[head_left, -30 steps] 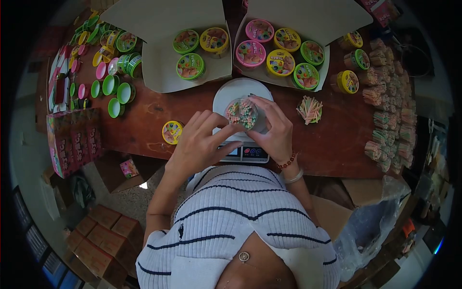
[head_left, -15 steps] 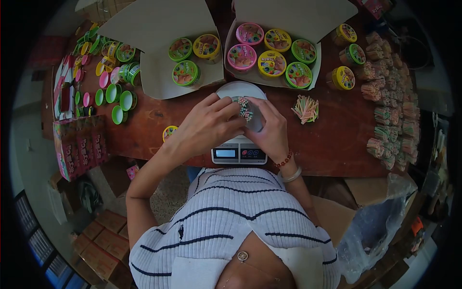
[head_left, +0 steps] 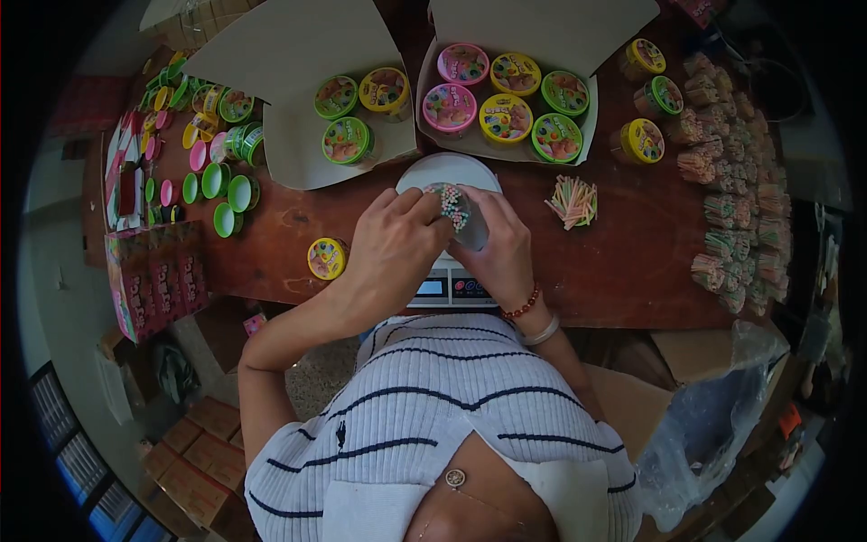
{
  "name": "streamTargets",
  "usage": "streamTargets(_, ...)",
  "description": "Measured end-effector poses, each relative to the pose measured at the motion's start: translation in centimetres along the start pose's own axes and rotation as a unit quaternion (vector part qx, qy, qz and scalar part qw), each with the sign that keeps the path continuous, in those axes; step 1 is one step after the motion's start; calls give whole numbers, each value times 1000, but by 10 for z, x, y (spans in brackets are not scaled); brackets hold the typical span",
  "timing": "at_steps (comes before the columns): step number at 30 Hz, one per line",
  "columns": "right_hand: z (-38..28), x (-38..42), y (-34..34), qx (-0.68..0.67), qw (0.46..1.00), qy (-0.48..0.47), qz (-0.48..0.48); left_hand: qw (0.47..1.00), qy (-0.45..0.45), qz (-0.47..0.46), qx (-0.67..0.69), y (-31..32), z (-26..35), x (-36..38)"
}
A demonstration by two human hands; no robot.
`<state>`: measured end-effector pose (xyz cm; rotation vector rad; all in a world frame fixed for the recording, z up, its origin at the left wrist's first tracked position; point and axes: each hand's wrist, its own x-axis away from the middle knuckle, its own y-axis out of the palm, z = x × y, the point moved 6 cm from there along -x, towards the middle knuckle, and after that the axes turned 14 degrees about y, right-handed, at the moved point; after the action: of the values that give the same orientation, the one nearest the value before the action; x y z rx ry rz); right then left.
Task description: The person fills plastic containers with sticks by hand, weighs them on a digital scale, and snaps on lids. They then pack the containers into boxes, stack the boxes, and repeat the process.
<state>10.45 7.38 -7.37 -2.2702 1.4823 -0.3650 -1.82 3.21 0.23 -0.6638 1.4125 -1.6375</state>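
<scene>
Above the kitchen scale [head_left: 432,289], my right hand [head_left: 498,244] wraps round a clear plastic cup [head_left: 473,237]. A bundle of thin pink, white and green sticks [head_left: 454,208] stands end-up at the cup's mouth. My left hand [head_left: 397,237] has its fingers curled against the bundle from the left; its fingertips are partly hidden. A small pile of loose sticks [head_left: 572,202] lies on the table right of the scale. Left of my left forearm is a yellow-lidded tub [head_left: 327,258].
Two open cartons at the back hold lidded tubs [head_left: 450,107] in pink, yellow and green. Many stick bundles [head_left: 721,212] line the right side, beside three tubs [head_left: 642,141]. Coloured lids [head_left: 241,192] and pink printed boxes [head_left: 155,280] are on the left.
My left hand has shifted slightly left, and more of the stick ends show in the cup. The view has moved a little, and the yellow-lidded tub is now fully visible.
</scene>
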Motion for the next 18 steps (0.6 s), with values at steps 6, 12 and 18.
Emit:
streamTargets(6,-2,2,0,9,1000,26,4,997,-7,-32,69,-11,-12,-8)
streamTargets(12,-3,4,-7,25,999,11,17,969,-146,35,198,-61,-34,8)
streamTargets(18,30,22,-60,-364,899,239,-39,886,-422,109,159,-39,-109,179)
